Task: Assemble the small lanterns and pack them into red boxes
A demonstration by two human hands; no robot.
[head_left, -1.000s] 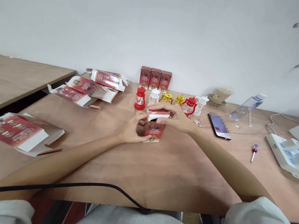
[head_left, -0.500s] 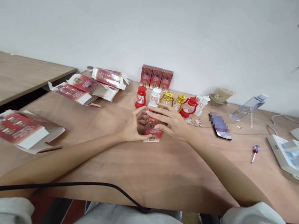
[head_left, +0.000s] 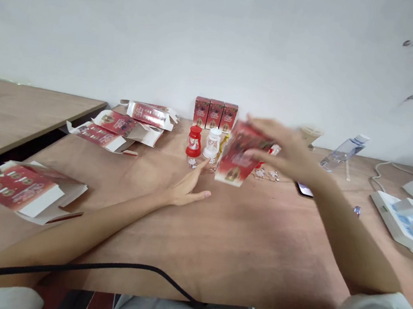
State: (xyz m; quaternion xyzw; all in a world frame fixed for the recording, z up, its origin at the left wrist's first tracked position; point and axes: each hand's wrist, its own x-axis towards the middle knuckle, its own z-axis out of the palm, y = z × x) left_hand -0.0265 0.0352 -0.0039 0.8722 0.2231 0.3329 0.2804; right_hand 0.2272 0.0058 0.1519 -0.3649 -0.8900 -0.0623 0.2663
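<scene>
My right hand (head_left: pixel 286 152) grips a small red box (head_left: pixel 239 154) by its top and holds it tilted in the air above the wooden table (head_left: pixel 196 234). My left hand (head_left: pixel 186 190) lies on the table, fingers stretched out and holding nothing, just left of and below the box. Behind it stand a red lantern (head_left: pixel 193 142) and a white lantern (head_left: pixel 212 144); other lanterns are hidden by the box and my hand. Three red boxes (head_left: pixel 215 114) stand in a row against the wall.
Opened red-and-white cartons lie at the back left (head_left: pixel 127 124) and near left (head_left: pixel 22 191). A water bottle (head_left: pixel 339 153) lies at the back right, a white device (head_left: pixel 406 224) at the far right. A black cable (head_left: pixel 100 267) crosses the front edge.
My right hand has lifted the red box off the table and swung it up and to the right. My left hand has let go of the box and now rests flat.
</scene>
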